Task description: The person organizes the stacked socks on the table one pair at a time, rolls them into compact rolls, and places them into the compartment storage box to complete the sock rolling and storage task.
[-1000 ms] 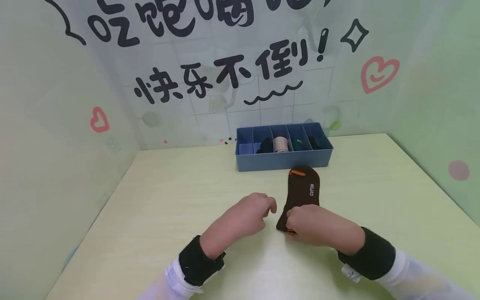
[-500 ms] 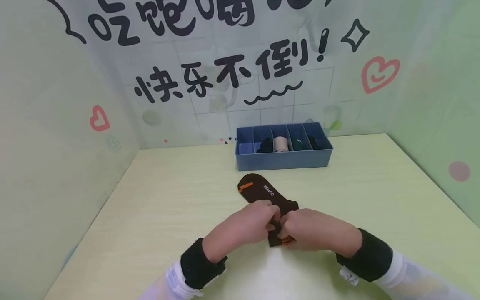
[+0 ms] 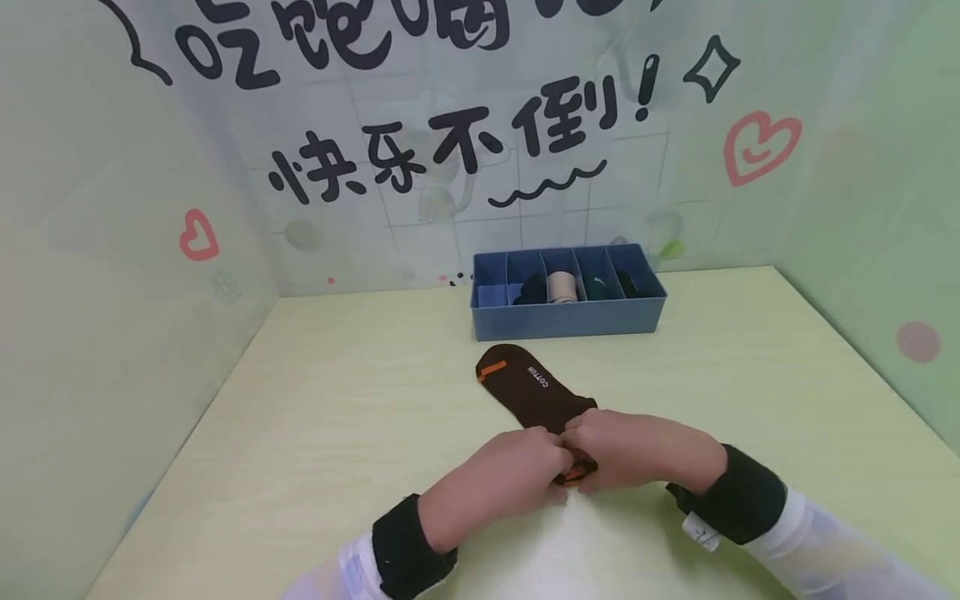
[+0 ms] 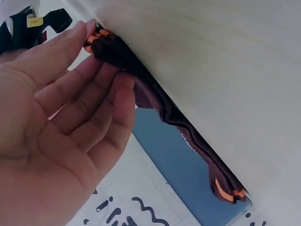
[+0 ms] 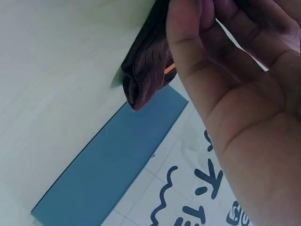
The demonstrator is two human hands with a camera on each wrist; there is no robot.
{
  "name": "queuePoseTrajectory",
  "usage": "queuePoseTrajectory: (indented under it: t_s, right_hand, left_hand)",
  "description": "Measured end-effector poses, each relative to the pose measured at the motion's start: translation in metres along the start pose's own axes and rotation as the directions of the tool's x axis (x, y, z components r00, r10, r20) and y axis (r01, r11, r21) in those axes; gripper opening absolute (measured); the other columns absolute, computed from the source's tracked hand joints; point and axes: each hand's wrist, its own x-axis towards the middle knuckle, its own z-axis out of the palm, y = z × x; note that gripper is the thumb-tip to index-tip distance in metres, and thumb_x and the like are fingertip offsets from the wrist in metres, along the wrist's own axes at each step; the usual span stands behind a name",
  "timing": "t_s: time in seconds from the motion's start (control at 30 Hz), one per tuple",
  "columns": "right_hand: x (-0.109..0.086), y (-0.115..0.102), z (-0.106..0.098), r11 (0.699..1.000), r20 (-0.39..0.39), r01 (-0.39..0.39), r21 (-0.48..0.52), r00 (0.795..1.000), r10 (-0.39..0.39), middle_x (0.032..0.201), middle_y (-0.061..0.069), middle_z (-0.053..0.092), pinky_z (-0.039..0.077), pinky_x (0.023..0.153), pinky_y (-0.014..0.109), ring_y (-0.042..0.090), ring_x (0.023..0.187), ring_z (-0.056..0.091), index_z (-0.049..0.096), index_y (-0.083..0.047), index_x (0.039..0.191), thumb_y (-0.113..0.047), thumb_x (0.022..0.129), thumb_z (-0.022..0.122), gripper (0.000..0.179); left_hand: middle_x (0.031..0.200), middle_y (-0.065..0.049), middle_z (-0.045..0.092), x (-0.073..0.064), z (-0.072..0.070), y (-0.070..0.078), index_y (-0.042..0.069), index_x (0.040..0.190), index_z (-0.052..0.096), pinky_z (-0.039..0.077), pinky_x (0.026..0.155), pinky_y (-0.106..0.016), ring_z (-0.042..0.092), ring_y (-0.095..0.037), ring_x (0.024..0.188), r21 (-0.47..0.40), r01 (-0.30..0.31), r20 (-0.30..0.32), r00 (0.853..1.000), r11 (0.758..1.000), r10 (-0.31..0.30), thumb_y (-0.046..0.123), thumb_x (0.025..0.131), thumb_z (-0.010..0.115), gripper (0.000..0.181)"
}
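Note:
Dark brown socks (image 3: 534, 385) with orange marks and white "COTTON" lettering lie on the table, toe end pointing to the far left. At the near, cuff end, my left hand (image 3: 504, 472) pinches the fabric between thumb and fingers. My right hand (image 3: 637, 450) grips the same end from the right, close against the left. In the left wrist view the socks (image 4: 162, 109) show layered edges and orange bands at both ends. Fingers hide part of the socks (image 5: 146, 75) in the right wrist view.
Beyond the socks stands a blue divided box (image 3: 568, 321). Its compartments hold a beige roll (image 3: 562, 287), a dark green item (image 3: 596, 288) and black items (image 3: 532, 290). The leftmost compartment shows its bare bottom. Printed walls border the pale table (image 3: 337, 375).
The socks have swung so the toe points left. My left hand has come onto the cuff end and moved slightly nearer; the right hand keeps its grip. Orange trim now shows between both hands.

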Motion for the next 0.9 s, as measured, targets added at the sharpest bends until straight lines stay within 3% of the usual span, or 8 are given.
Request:
queuePoseTrajectory:
  t_s: [0.1,0.2,0.3,0.43,0.53,0.63,0.73,0.9]
  right_hand:
    - [-0.002,-0.001,0.0,0.996,-0.054,0.016,-0.084,0.998,-0.021,0.075,-0.011,0.059,0.047,0.066,0.021,0.003,0.067,0.049,0.071,-0.018,0.084,-0.012,0.082,0.087,0.018]
    - [-0.004,-0.005,0.003,0.977,-0.13,0.026,-0.21,0.99,-0.054,0.066,-0.011,0.052,0.041,0.059,0.023,0.005,0.06,0.043,0.063,-0.022,0.072,-0.012,0.079,0.084,0.024]
    - [-0.005,-0.005,0.005,0.97,-0.177,0.052,-0.236,0.979,-0.096,0.061,-0.012,0.045,0.036,0.056,0.022,0.005,0.057,0.038,0.057,-0.023,0.066,-0.011,0.077,0.082,0.03]
    - [-0.002,0.004,0.003,0.997,-0.139,0.052,-0.06,0.988,-0.06,0.064,-0.014,0.045,0.035,0.058,0.02,0.002,0.059,0.039,0.061,-0.022,0.074,-0.008,0.08,0.08,0.025]
    - [0.0,0.011,0.001,0.996,-0.097,0.02,0.089,0.995,-0.011,0.068,-0.015,0.051,0.039,0.059,0.02,0.0,0.061,0.044,0.064,-0.021,0.083,-0.009,0.084,0.082,0.022]
    - [0.001,0.013,-0.001,0.983,-0.096,0.012,0.181,0.995,0.006,0.068,-0.014,0.055,0.042,0.059,0.02,-0.001,0.061,0.048,0.064,-0.02,0.082,-0.007,0.084,0.084,0.023]
    - [0.002,0.01,-0.002,0.982,-0.114,0.011,0.189,0.993,0.011,0.066,-0.014,0.057,0.044,0.059,0.02,-0.001,0.062,0.049,0.071,-0.021,0.076,-0.006,0.084,0.085,0.022]
    - [0.0,-0.001,-0.004,0.999,-0.146,0.016,-0.05,0.989,-0.023,0.073,-0.013,0.063,0.049,0.064,0.022,0.002,0.068,0.05,0.08,-0.022,0.077,-0.012,0.086,0.087,0.014]
  left_hand:
    - [0.088,0.009,0.07,-0.001,-0.002,0.004,0.022,0.099,0.077,0.051,0.068,-0.02,0.062,-0.006,0.08,0.067,-0.009,0.001,1.0,0.998,0.009,0.033,0.092,0.085,0.015]
    - [0.087,0.009,0.07,-0.003,-0.002,0.006,0.024,0.097,0.077,0.051,0.068,-0.021,0.063,-0.007,0.079,0.085,-0.002,-0.015,1.0,0.996,0.003,0.033,0.092,0.084,0.013]
    - [0.088,0.008,0.069,-0.004,-0.002,0.008,0.025,0.098,0.078,0.051,0.066,-0.023,0.062,-0.008,0.078,0.098,0.016,-0.011,1.0,0.995,-0.015,0.037,0.091,0.085,0.015]
    - [0.091,0.005,0.069,-0.003,0.001,0.009,0.023,0.102,0.08,0.049,0.062,-0.024,0.061,-0.009,0.077,0.171,0.022,-0.019,1.0,0.985,-0.019,0.039,0.095,0.08,0.018]
    - [0.088,0.005,0.07,-0.003,0.003,0.009,0.023,0.1,0.079,0.048,0.057,-0.025,0.062,-0.01,0.074,0.191,0.039,-0.033,0.999,0.981,-0.034,0.038,0.099,0.076,0.015]
    - [0.082,0.006,0.069,-0.001,0.003,0.007,0.023,0.092,0.077,0.047,0.054,-0.025,0.06,-0.008,0.069,0.143,0.085,-0.019,0.996,0.986,-0.083,0.035,0.101,0.075,0.015]
    - [0.075,0.006,0.064,0.0,0.0,0.004,0.021,0.081,0.072,0.044,0.053,-0.025,0.053,-0.008,0.063,0.051,0.134,0.02,0.991,0.99,-0.135,0.027,0.101,0.073,0.021]
    - [0.068,0.003,0.056,0.0,-0.004,-0.006,0.016,0.077,0.064,0.038,0.054,-0.023,0.044,-0.009,0.058,-0.134,0.179,0.088,0.982,0.975,-0.168,0.014,0.101,0.07,0.025]
